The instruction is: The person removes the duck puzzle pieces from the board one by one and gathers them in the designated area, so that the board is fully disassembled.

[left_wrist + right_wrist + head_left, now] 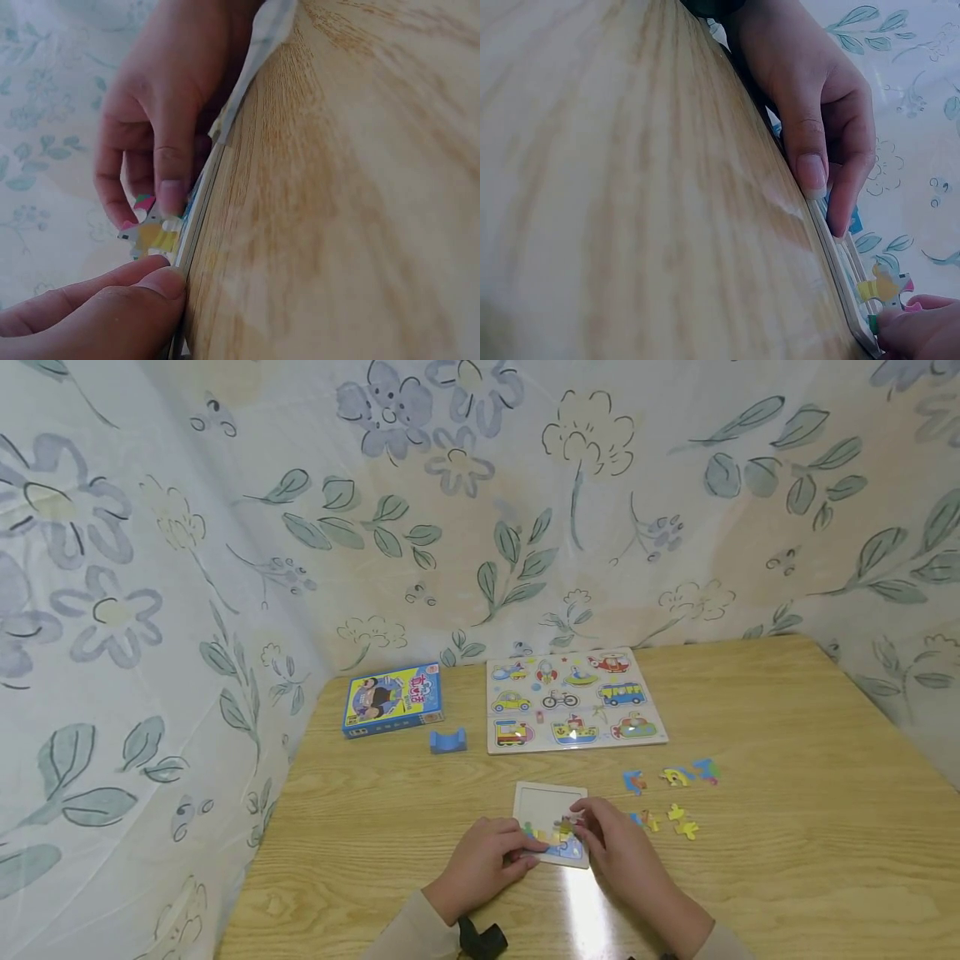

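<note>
A small square jigsaw puzzle tray (553, 788) lies on the table, its near part filled with blue and yellow pieces. My left hand (491, 862) holds its near left edge, thumb at the frame's side and index finger over the pieces; the left wrist view shows this thumb (165, 282) close up. Above the tray's right part, my right hand (621, 853) pinches a puzzle piece (887, 286) of grey, yellow and pink. The piece (154, 234) stands tilted between fingertips in the left wrist view. Whether it touches its neighbours is hard to tell.
Loose puzzle pieces (677, 776) lie right of the tray, several in blue and yellow. Behind stands a vehicle picture board (577, 700), with a blue and yellow box (393, 700) and a blue curved block (447, 741) to its left. Floral cloth (450, 527) hangs behind the table.
</note>
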